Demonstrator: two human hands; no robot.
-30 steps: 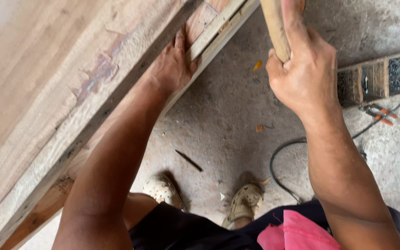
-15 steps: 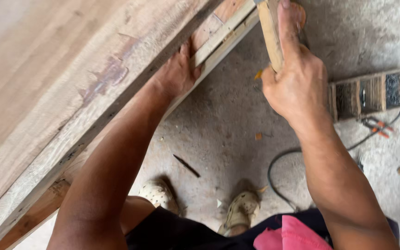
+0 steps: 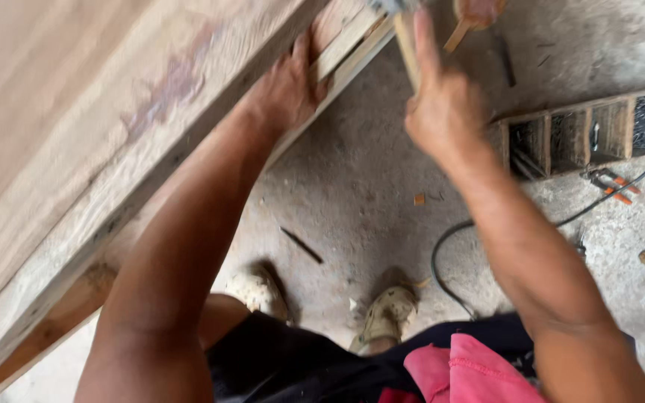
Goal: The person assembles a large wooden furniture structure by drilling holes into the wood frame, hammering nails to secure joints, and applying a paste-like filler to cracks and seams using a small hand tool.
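Observation:
My left hand (image 3: 287, 88) presses on thin wooden strips (image 3: 349, 41) at the edge of a large pale wooden slab (image 3: 76, 127) that fills the upper left. My right hand (image 3: 442, 108) is raised at top centre and grips a wooden handle (image 3: 407, 45), likely a hammer; its grey head is just at the top edge and blurred. The handle points up toward the strips. Both forearms reach up from the bottom of the view.
A wooden divided box (image 3: 587, 130) holding nails lies on the concrete floor at right, with orange-handled pliers (image 3: 612, 185) and a black cable (image 3: 449, 254) beside it. My two shoes (image 3: 386, 313) stand below. A dark nail (image 3: 301, 245) lies on the floor.
My right hand with the handle has moved left and downward in view, its blurred tool head closer to the strips. The view has shifted, showing more of the box. The left hand stays put.

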